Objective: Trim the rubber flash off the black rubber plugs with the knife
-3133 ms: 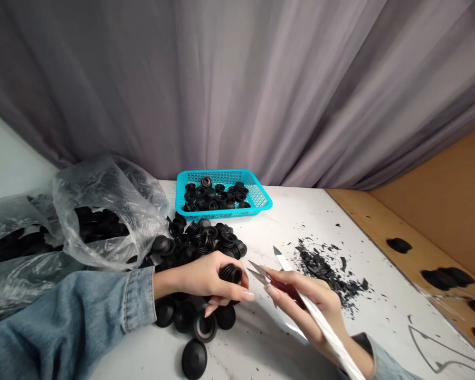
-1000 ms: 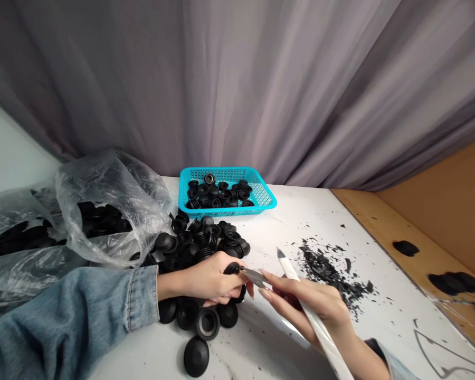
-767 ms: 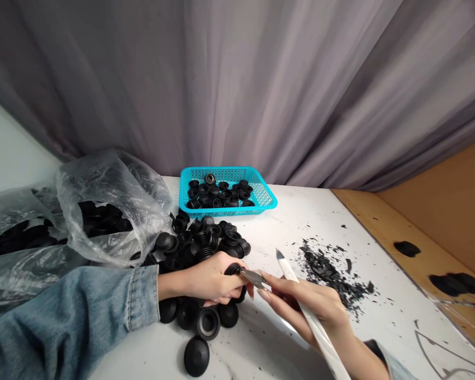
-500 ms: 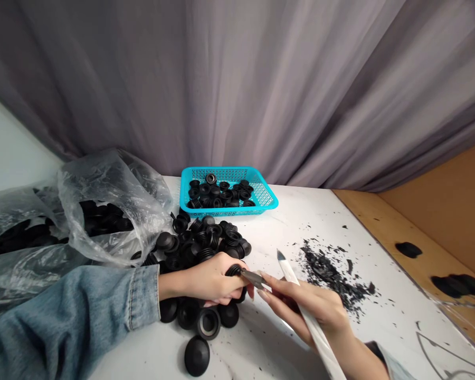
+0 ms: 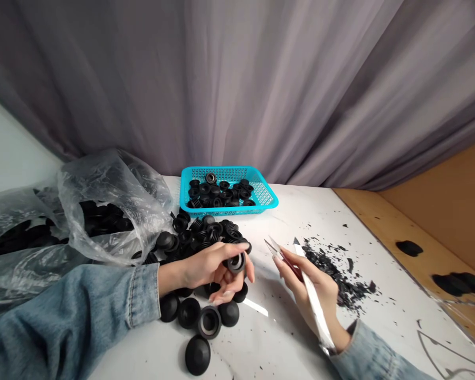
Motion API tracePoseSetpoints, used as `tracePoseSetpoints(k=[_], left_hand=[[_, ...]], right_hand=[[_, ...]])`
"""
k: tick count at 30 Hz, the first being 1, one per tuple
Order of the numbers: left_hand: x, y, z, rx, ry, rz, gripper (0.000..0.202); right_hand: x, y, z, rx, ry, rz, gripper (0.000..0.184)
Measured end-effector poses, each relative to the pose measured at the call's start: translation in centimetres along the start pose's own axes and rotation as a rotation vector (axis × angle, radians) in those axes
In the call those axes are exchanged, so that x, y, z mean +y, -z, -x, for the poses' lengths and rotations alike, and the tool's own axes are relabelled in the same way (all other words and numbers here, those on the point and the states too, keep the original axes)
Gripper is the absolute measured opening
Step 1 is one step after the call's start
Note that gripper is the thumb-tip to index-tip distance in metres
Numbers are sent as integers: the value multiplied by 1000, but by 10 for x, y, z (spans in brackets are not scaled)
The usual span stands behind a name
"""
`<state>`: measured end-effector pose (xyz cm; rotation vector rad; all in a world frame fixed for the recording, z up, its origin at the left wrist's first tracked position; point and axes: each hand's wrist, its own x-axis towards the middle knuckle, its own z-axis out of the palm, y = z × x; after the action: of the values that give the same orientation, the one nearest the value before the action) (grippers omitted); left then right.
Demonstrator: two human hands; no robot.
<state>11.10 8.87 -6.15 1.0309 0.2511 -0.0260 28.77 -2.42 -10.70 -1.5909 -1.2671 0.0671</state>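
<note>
On the head view, the only one available to me, I record the left hand (image 5: pixel 216 269) grasping a round black ribbed cap, apparently rubber (image 5: pixel 236 262), between thumb and fingers, its hollow side exposed, above the near right part of a loose heap of similar black caps (image 5: pixel 186 237) on the white marbled table (image 5: pixel 288 211). The right hand (image 5: pixel 319 290) is closed round dark-red-handled metal snips (image 5: pixel 292 266), their pointed blades apart and well clear of the cap; a long white dark-tipped tool (image 5: pixel 312 301) lies across the same palm. Beyond the heap I note a turquoise perforated plastic basket (image 5: pixel 269 202) containing more caps; right of the right hand, scattered black trimmings (image 5: pixel 342 279). I assess the cap as light, slightly yielding and unlikely to break; its curved wall may roll, so I would pinch opposite sides of the rim, fingertips away from the blades.
</note>
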Motion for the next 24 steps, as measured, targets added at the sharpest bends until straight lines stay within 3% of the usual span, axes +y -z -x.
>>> tracePoseSetpoints(k=[5, 16, 24], left_hand=[[-5, 6, -3, -85, 27, 133, 61], [-3, 7, -1, -157, 28, 269, 69], [2, 18, -3, -167, 127, 498, 57]], right_hand=[[6, -5, 3, -59, -80, -16, 31], [4, -8, 4, -102, 47, 11, 29], [3, -9, 4, -151, 161, 17, 25]])
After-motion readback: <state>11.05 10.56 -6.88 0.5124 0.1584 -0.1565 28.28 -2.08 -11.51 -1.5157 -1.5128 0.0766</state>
